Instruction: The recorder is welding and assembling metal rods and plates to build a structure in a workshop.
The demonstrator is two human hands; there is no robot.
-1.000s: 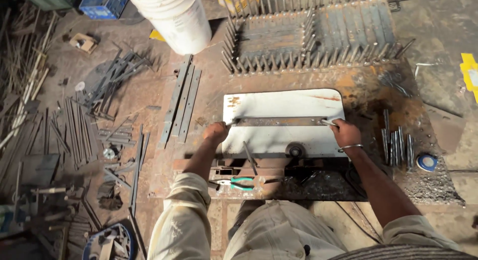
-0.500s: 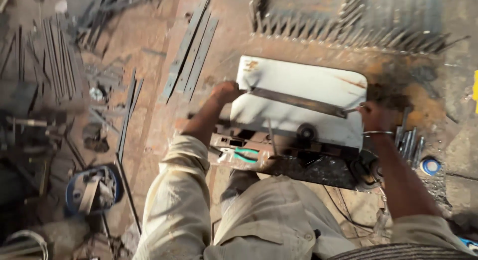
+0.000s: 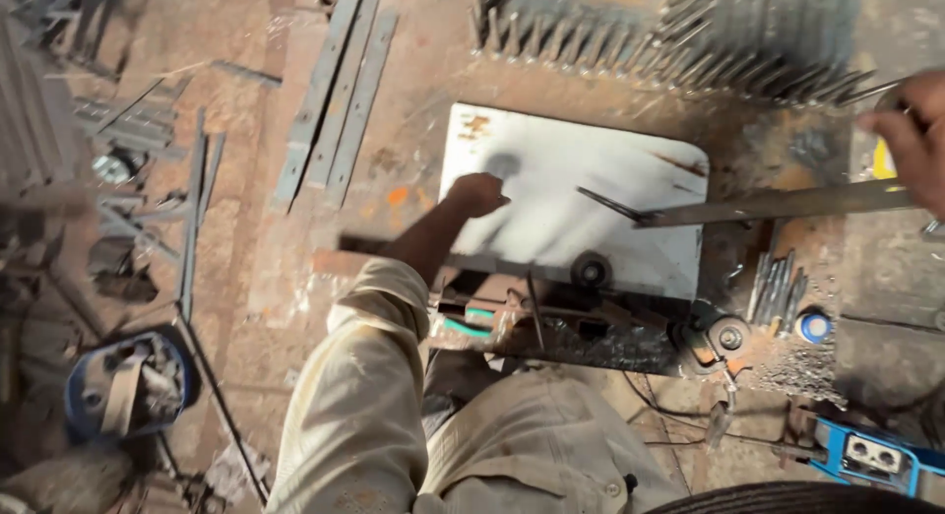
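**Lifting a flat steel bar off the white plate**

We are looking down at a rusty workshop floor. Our right hand (image 3: 911, 130), at the right edge of the view, is gripping the far end of a long flat steel bar (image 3: 778, 204), fingers curled tight around it, though blur is hiding the fingertips themselves. The bar is lying nearly level across the frame, its pointed tip hanging over the right half of the white metal plate (image 3: 551, 194); whether it is touching the plate we cannot tell.

Our left hand (image 3: 479, 193) is resting on the plate's left part, fingers folded into a loose fist and holding nothing.

Beyond the plate, a rack of spiked metal pieces (image 3: 669, 36) is lying on the floor. To its left, three grey flat strips (image 3: 340, 91) are lying side by side. Near our right knee, a small bundle of short rods (image 3: 773, 288) is sitting just beside a blue-rimmed round cap (image 3: 814, 326).
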